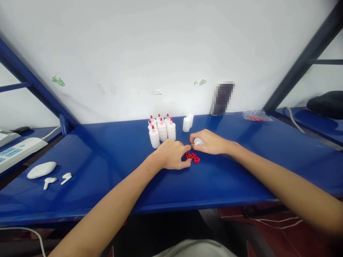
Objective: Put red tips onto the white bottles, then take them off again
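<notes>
On the blue table my right hand is wrapped round a small white bottle lying under its fingers. My left hand rests curled beside it, fingertips pinched together at the edge of a small pile of red caps; whether a cap is between them is hidden. Behind my left hand stands a cluster of several white bottles with red caps. Two uncapped white bottles stand a little to the right of that cluster.
A clear bag of red caps lies at the back right. A white earbud case and two earbuds lie at the left. A white device sits on the left side table. Blue frame posts stand at both sides.
</notes>
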Available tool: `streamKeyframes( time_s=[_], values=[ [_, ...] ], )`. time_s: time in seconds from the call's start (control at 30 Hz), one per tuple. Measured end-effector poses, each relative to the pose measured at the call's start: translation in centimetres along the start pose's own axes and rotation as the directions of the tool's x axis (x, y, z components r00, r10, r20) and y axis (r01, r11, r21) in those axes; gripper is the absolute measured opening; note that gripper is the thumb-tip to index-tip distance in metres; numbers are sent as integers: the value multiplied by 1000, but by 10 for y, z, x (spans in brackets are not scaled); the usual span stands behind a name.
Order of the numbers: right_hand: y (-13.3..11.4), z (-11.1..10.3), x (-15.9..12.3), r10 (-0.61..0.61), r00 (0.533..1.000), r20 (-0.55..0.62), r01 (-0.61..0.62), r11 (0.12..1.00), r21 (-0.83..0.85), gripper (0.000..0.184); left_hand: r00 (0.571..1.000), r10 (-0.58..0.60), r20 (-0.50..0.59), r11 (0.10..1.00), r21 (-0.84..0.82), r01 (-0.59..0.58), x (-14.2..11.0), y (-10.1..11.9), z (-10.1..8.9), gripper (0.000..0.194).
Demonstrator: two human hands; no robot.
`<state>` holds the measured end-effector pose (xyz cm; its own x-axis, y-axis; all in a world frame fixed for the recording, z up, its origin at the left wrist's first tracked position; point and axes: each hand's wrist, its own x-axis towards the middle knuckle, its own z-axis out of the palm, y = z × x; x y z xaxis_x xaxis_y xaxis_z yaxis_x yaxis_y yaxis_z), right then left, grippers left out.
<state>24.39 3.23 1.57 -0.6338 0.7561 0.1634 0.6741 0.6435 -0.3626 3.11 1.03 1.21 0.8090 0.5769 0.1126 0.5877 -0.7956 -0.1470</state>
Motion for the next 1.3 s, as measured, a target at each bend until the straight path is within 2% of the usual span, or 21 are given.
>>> streamKeyframes(
  time_s=[0.47,0.93,1.3],
  values=[
    [-1,-2,-1,-6,1000,9,6,1000,30,11,1000,25,-19,1000,-10,-25,-1,2,1,37],
    [0,0,0,0,1000,5,0,1000,0,9,999,25,24,1000,0,-25,2,2,-1,38],
    [2,2,1,2,1000,7,-1,1000,-27,11,996,89,20,996,21,-89,5,1,-2,34]
  ],
)
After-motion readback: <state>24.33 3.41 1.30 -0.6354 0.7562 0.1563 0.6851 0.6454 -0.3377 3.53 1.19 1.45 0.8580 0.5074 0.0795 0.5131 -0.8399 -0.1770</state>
